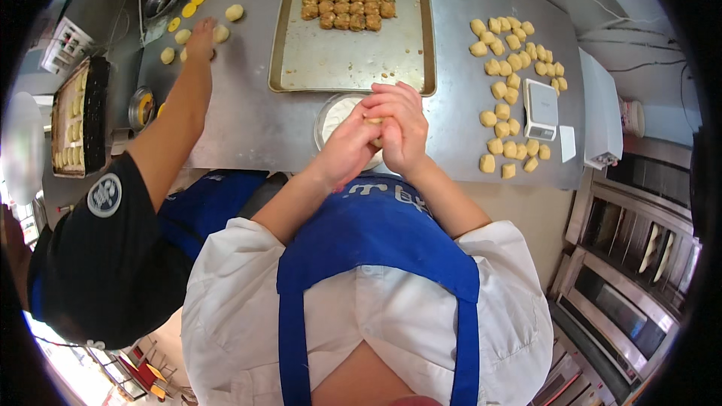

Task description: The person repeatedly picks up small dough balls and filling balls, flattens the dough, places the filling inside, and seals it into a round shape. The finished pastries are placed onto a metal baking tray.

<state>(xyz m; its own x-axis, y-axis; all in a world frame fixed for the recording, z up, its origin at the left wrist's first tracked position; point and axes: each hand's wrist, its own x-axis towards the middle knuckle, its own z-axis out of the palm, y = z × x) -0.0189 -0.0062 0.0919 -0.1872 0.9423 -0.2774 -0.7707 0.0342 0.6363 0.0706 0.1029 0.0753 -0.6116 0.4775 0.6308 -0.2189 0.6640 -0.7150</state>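
Note:
My left hand (351, 138) and my right hand (399, 127) are cupped together around a piece of pale dough (374, 120), mostly hidden between the palms and fingers. Beneath them is a round bowl of white flour (337, 115), partly covered by the hands. Just beyond stands a large metal baking tray (350, 67), with a block of brown filling balls (350, 0) at its far part. To the right, many pieces of yellowish dough (509, 96) lie scattered on the steel table (457, 141).
At the left a co-worker's arm (186, 96) reaches over round dough balls (234, 12) and yellow discs (189, 9). A digital scale (541, 102) stands at the right, near white cards (567, 144). A dark tray of shaped dough (84, 118) is far left; ovens (620, 293) stand right.

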